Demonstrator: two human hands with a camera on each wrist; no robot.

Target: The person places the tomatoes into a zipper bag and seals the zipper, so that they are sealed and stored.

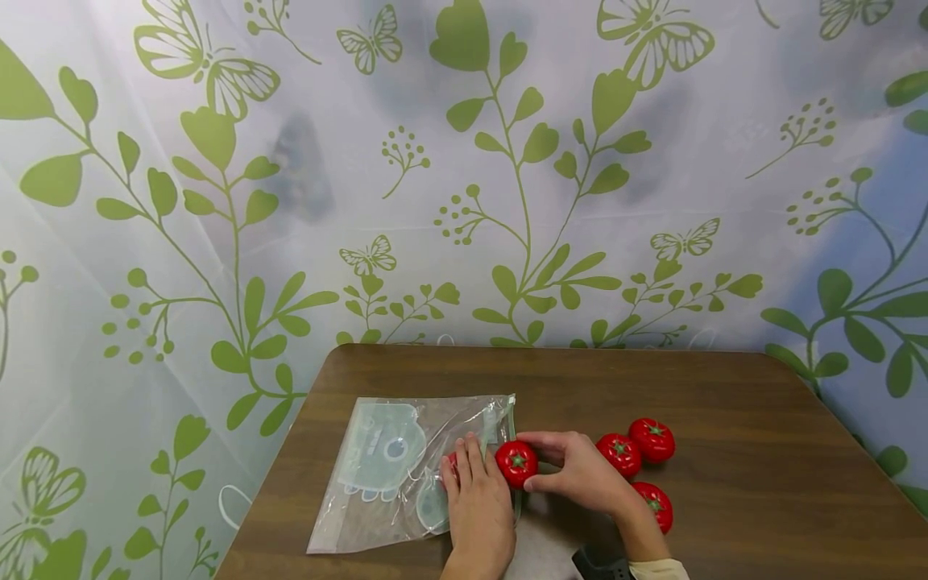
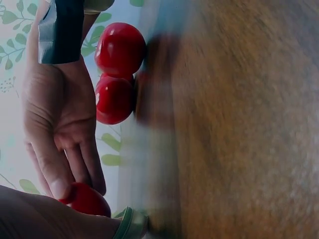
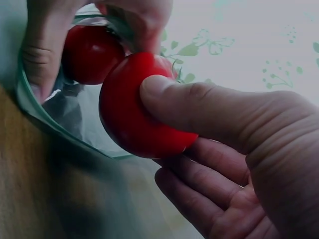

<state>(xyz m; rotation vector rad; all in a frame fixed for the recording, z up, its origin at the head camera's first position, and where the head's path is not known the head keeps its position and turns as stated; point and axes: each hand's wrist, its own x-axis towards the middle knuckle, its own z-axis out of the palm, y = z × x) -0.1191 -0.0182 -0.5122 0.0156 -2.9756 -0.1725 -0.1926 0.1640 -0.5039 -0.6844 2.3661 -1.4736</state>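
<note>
**Glossy red round tomato (image 1: 517, 464) pinched at the mouth of a clear plastic bag (image 1: 337, 524)**

At the bottom centre of the head frame, my left grip (image 1: 478, 507) lies over the bag, fingers extended, seemingly to steady it and hold its green-edged mouth apart. Just right of it, my right grip (image 1: 580, 471) has the tomato between thumb and fingers, which leaves the side facing the opening free. A second red tomato (image 3: 92, 55) lies inside the bag, upper left in the right wrist view. Three loose red tomatoes (image 1: 652, 441) rest right of centre on the brown wood-grain tabletop (image 1: 725, 419), perhaps grouped for easy reach.

My dark wristband (image 1: 605, 566) is cut off at the bottom edge. My left fingers mostly cover the bagged tomato from above; my right forearm overlaps the lowest loose one. In the left wrist view, the tabletop is blurred.
</note>
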